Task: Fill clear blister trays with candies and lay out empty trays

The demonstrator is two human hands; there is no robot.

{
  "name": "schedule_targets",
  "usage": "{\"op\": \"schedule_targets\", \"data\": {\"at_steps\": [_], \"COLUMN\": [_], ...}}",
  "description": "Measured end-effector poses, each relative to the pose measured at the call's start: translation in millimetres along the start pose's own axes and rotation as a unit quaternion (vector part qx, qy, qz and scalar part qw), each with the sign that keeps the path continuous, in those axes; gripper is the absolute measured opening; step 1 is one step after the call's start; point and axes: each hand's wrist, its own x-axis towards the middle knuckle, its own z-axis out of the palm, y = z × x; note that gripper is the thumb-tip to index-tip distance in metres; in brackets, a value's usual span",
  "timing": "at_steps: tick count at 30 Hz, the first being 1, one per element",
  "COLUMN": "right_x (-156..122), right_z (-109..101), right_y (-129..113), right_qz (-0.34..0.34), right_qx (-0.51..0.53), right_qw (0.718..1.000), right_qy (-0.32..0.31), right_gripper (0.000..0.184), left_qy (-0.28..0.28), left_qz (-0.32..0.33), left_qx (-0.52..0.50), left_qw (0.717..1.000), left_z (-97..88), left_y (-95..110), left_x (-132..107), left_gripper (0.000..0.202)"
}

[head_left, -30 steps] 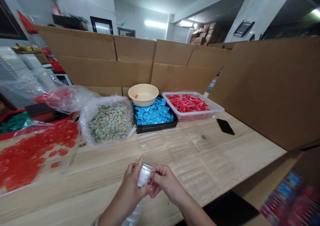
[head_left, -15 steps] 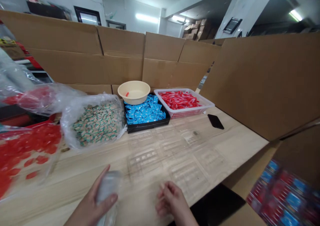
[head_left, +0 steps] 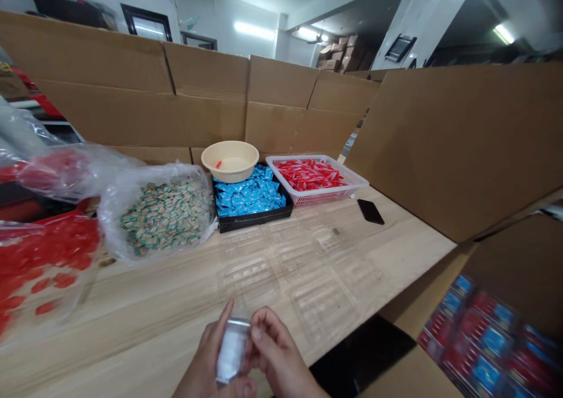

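Near the front edge, my left hand (head_left: 206,357) is wrapped round a stack of clear plastic trays (head_left: 232,351), seen nearly end-on and shining white. My right hand (head_left: 277,348) meets the stack's right side, its thumb and fingers pinched on the edge. How many trays the fingertips grip is hidden. Beyond both hands, several clear plastic trays (head_left: 323,304) with moulded compartments lie spread flat on the wooden table (head_left: 145,327).
A plastic bag of small green-and-tan packets (head_left: 169,216), a black tray of blue sachets (head_left: 255,196), a cream basin (head_left: 231,160) and a basket of red-and-pink sticks (head_left: 310,178) line the back. Red pieces (head_left: 48,269) lie left; a phone (head_left: 370,211) right. Filled packs (head_left: 479,339) sit in a carton.
My right hand has come across to the left and now touches the tray stack. My left hand has moved right with the stack. The view has shifted slightly.
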Motion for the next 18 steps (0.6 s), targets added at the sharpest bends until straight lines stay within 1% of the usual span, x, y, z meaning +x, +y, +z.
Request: {"op": "schedule_targets", "data": {"at_steps": [2,5,7,8,10,12,13,14,16,17,18], "right_x": [-6,-10,-11,-11,-12,-14,-16,-18,-26,-31,-38], "right_z": [-1,-2,-2,-1,2,6,7,7,0,-7,-16], "right_y": [-3,-3,-3,-3,-6,-10,-12,-13,-12,-10,-8], "right_qz": [-0.004,-0.004,0.004,0.0,-0.003,0.004,0.011,0.017,0.021,0.019,0.014], "right_qx": [0.013,0.048,0.072,0.053,-0.057,-0.185,-0.222,-0.23,-0.185,-0.15,-0.115], "right_qw": [1.0,0.999,0.997,0.999,0.998,0.982,0.974,0.972,0.982,0.987,0.991], "right_qy": [-0.008,-0.006,-0.002,0.002,0.022,0.043,0.049,0.049,0.04,0.049,0.071], "right_gripper": [0.039,0.032,0.032,0.032,0.033,0.039,0.042,0.044,0.046,0.047,0.048], "left_qy": [-0.021,-0.077,-0.09,-0.087,-0.082,-0.075,-0.068,-0.069,-0.058,-0.035,-0.002], "left_qz": [-0.001,0.011,0.022,0.026,0.03,0.039,0.043,0.04,0.003,-0.029,-0.064], "left_qx": [0.013,0.016,0.022,0.035,0.076,0.114,0.119,0.115,0.081,0.058,0.037], "left_qw": [1.0,0.997,0.995,0.995,0.993,0.99,0.99,0.99,0.995,0.997,0.997], "left_z": [2.3,2.8,1.6,1.0,1.0,2.7,3.8,4.3,1.4,-3.0,-9.8], "left_y": [-1,-7,-12,-14,-15,-12,-9,-6,2,5,8], "left_x": [1,3,4,4,4,4,4,4,3,1,0], "left_gripper": [0.101,0.097,0.095,0.093,0.09,0.086,0.085,0.084,0.084,0.084,0.084]}}
